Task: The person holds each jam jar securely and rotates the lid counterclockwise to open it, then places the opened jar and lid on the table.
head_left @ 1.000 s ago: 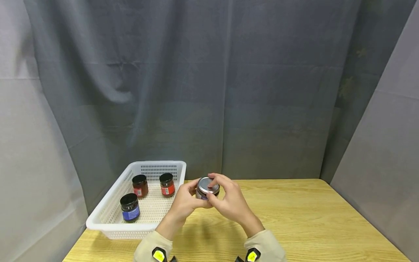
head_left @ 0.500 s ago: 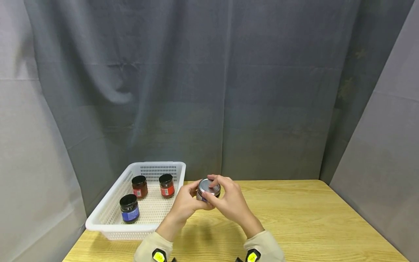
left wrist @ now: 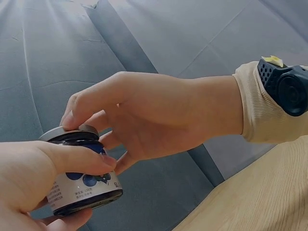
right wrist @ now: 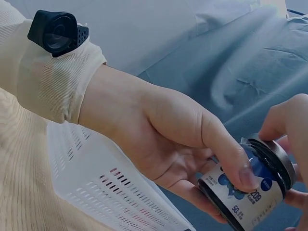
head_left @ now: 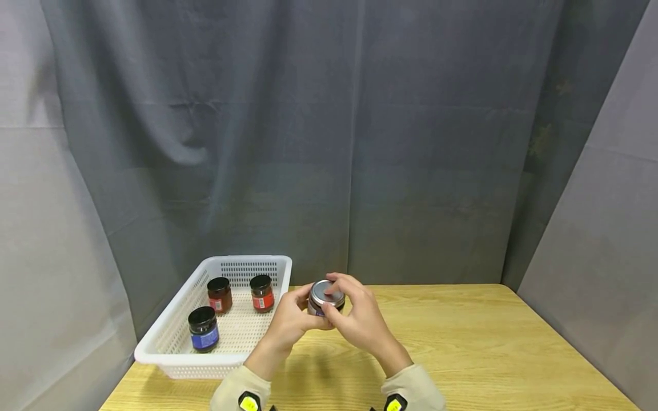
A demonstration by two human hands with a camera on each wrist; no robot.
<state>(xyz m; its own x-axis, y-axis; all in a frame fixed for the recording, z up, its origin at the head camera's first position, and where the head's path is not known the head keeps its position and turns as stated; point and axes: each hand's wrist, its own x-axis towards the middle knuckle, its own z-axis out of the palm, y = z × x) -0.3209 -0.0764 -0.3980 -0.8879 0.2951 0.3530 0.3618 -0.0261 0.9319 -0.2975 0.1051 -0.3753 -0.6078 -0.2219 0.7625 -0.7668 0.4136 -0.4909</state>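
A glass jar (left wrist: 86,191) with a blueberry-printed white and blue label is held up over the table in front of me. My left hand (head_left: 289,319) grips its body, thumb across the label and fingers round the far side. On top sits a silver lid (head_left: 326,291). My right hand (head_left: 364,317) holds that lid from above, with the index fingertip on its top and the thumb at its near edge. In the left wrist view, a dark band shows between the lid (left wrist: 54,134) and the label. The jar leans slightly in both wrist views.
To the left on the wooden table (head_left: 452,342) stands a white perforated basket (head_left: 190,358). Inside it are a black-lidded jar with a blue label (head_left: 204,338) and two with red labels, one at the back left (head_left: 220,299) and one right (head_left: 263,299). Grey curtains (head_left: 421,171) surround the table.
My right thumb and fingers have shifted slightly about the lid. The left hand keeps the jar in nearly the same place, and the basket's jars have not moved.
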